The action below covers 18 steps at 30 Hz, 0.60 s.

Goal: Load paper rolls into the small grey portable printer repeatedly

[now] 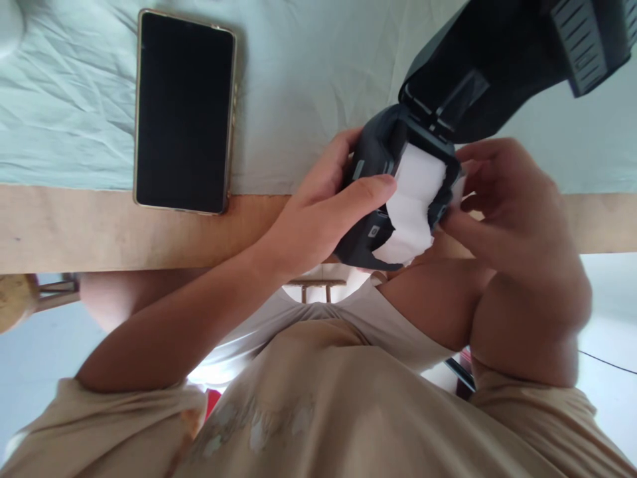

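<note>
A black receipt printer [371, 143] is held tilted over the table's front edge, its lid [462, 73] swung up and away to the upper right. White paper [418, 182] lies in the open bay, with a torn, ragged end hanging toward me. My left hand [331, 189] grips the printer's left side, the thumb resting on the bay's rim by the paper. At the printer's right side is my right hand [502, 199], its fingers curled and pinched together. A small pale piece shows at those fingertips, and I cannot make out what it is.
A tablet [185, 113] with a dark screen lies to the left, overlapping the table's wooden edge [74, 229]. Pale green cloth [298, 86] covers the tabletop behind it. A white rounded object [8, 26] is at the far upper left. A wooden stool [17, 302] stands below left.
</note>
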Tool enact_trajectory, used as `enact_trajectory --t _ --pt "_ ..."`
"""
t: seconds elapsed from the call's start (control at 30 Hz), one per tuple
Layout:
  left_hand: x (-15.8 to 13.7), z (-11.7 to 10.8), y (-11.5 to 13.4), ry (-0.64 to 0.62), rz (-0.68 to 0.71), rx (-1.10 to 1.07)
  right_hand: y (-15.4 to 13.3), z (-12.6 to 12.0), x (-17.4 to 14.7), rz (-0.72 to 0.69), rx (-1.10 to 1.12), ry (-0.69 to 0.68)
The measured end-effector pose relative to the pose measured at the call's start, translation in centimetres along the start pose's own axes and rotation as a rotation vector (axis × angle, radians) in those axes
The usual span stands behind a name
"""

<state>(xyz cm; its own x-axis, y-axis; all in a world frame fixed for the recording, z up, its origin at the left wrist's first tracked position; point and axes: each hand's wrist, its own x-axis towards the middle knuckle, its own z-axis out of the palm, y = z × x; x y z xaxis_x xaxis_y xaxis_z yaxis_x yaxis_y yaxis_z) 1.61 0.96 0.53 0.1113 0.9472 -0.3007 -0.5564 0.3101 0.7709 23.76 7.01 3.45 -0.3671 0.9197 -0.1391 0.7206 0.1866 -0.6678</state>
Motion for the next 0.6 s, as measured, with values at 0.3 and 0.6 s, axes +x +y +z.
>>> enact_trajectory --t 0.3,0.6 --pt "0.1 0.0 0.1 -0.005 -0.015 -0.055 1.7 -0.3 1.6 -0.116 -0.291 0.357" --pt "0.0 0.1 0.5 -0.059 -0.069 -0.093 2.0 -0.3 0.7 -0.230 -0.232 0.630"
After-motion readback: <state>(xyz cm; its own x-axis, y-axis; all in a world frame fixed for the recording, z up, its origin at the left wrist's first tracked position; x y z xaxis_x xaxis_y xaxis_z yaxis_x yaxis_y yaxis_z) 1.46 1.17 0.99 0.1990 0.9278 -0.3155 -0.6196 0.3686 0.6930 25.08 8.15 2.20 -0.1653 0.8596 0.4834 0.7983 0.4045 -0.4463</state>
